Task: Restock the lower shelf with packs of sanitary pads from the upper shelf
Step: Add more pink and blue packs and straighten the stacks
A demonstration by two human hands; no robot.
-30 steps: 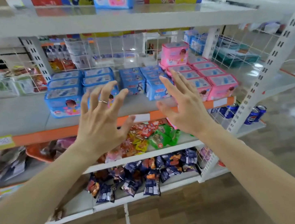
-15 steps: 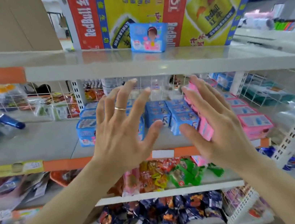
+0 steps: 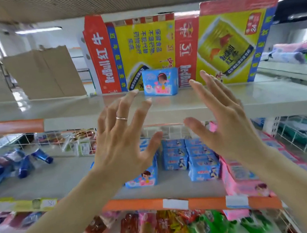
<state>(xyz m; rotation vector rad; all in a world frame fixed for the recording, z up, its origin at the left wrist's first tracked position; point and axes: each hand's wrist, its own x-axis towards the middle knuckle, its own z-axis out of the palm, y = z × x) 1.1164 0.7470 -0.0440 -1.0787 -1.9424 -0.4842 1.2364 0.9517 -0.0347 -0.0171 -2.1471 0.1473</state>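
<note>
Both forearms reach up and forward from the bottom corners. Left hand (image 3: 120,140) raised with fingers spread and straight, a thin ring (image 3: 121,118) on one finger; it holds nothing. Right hand (image 3: 226,118) raised beside it, palm turned inward, fingers straight and slightly fanned; also holding nothing. The hands are apart, with a gap between the thumbs.

Below the hands, bottom tiers: snack packets (image 3: 170,230) in red, yellow and green, behind an orange price strip (image 3: 196,202).

Lower shelf (image 3: 45,183), behind the hands: blue packs (image 3: 192,158) in rows, one blue pack standing at the front just under the left wrist. Pink packs (image 3: 244,178) to the right of the blue ones, partly hidden by the right forearm. Blue tubes (image 3: 23,164) lie loose at far left, blurred. A white wire divider (image 3: 172,131) runs along the back.

Upper shelf (image 3: 264,98): a single blue pack of pads (image 3: 160,82) stands upright, facing out, seen between the two hands and above the fingertips. Neither hand touches it.

Directly behind that pack: a large red-and-yellow carton (image 3: 194,45), print upside down. Plain brown cardboard (image 3: 44,74) stands to its left. Ceiling and window beyond.
</note>
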